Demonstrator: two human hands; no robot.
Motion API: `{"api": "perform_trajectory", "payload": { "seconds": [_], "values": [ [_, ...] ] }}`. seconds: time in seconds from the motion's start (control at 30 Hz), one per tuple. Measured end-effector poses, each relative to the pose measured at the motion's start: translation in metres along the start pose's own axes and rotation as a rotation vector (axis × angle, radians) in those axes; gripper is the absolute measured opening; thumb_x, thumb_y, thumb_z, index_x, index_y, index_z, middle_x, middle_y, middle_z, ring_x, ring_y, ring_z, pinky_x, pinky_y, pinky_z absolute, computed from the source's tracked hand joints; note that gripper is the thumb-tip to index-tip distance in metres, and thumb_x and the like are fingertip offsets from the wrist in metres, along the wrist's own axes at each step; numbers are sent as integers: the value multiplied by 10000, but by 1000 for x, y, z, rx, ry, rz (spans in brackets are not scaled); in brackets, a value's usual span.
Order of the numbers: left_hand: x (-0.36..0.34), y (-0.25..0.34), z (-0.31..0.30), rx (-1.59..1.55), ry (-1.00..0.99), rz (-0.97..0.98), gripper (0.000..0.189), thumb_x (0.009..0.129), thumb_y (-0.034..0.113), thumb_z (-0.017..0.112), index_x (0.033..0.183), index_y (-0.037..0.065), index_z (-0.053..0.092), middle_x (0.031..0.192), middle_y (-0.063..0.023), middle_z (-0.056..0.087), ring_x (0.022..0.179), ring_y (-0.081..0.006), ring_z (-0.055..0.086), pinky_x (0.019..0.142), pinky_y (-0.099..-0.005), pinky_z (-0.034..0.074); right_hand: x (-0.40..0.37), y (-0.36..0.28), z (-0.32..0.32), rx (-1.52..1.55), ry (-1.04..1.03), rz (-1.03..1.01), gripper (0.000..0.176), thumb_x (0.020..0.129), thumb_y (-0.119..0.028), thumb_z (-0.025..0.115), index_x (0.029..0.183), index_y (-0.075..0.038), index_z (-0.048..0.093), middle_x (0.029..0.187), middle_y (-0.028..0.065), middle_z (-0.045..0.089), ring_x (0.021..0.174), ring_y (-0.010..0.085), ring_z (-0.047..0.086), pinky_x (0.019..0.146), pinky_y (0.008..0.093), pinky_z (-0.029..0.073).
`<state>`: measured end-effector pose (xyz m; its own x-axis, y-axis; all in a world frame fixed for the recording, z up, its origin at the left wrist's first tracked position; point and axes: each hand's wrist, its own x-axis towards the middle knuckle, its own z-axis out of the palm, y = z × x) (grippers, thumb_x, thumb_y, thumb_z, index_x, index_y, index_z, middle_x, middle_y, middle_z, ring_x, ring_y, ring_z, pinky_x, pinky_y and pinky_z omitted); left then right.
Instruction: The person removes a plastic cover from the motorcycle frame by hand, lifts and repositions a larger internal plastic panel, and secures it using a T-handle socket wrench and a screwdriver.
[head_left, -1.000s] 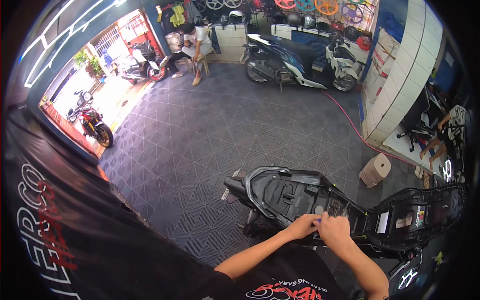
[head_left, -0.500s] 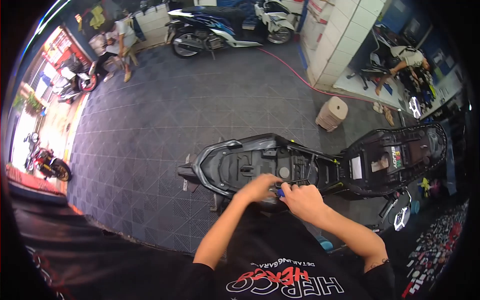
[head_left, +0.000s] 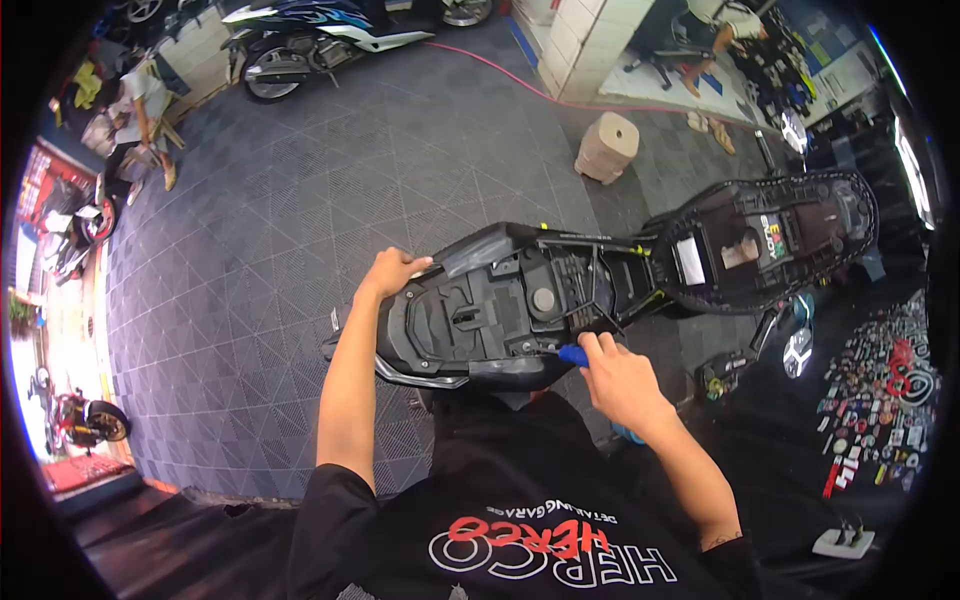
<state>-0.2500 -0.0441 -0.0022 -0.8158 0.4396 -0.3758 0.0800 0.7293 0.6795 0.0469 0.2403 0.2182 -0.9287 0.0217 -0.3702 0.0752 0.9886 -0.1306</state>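
Note:
A black scooter [head_left: 495,370] stands before me, its storage area with a round cap [head_left: 543,302] exposed. My right hand [head_left: 622,375] is closed around the blue handle of a screwdriver [head_left: 573,355], whose shaft points left to the near edge of the scooter's frame. Whether its tip sits in a screw is too small to make out. On the far side of the tail, my left hand [head_left: 393,272] is closed over the grab rail, one digit stretched along it and the other fingers partly hidden. The seat [head_left: 850,240] is tipped open to the right, underside up.
A beige stool [head_left: 608,148] stands beyond the scooter. Another scooter [head_left: 320,45] is parked at the back, with a pink hose [head_left: 490,68] across the floor. One person [head_left: 145,105] sits at the far left; another [head_left: 720,30] is at the upper right. A sticker-covered black surface [head_left: 880,400] lies right.
My left hand has gone from beside my right hand to the far tail edge. The right hand still holds the blue screwdriver near the frame's near side. The view has shifted.

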Motion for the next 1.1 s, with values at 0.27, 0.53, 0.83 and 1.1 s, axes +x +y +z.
{"api": "perform_trajectory", "payload": {
  "seconds": [0.27,0.53,0.83,1.1],
  "values": [
    [-12,18,-10,-30,-44,-25,515,966,444,763,1087,-55,798,919,-267,773,877,-300,773,844,-437,576,-2,3,9,-12,79,-25,341,978,-262,712,1172,-35,549,962,155,683,852,343,743,670,441,604],
    [-35,-45,-26,-504,-203,-191,534,1035,421,679,1223,-73,754,1108,-228,780,1060,-299,749,955,-425,580,-3,-3,-3,54,-1,37,440,1034,-402,650,1227,-38,497,957,217,726,785,398,749,653,481,593],
    [-40,-70,-19,-914,-224,-319,326,1002,116,718,1261,-81,725,1073,-161,787,877,-203,761,789,-332,637,5,-5,-11,138,-1,-69,383,1029,-310,654,1254,-53,480,1016,219,721,798,434,733,682,507,592],
    [-39,-74,-13,-744,-198,-177,358,996,120,733,1290,-84,710,1107,-159,779,918,-195,755,850,-318,620,22,-15,-8,-134,-138,238,313,1017,-329,678,1106,-65,535,879,182,731,775,382,751,647,493,585]
  ]
}}
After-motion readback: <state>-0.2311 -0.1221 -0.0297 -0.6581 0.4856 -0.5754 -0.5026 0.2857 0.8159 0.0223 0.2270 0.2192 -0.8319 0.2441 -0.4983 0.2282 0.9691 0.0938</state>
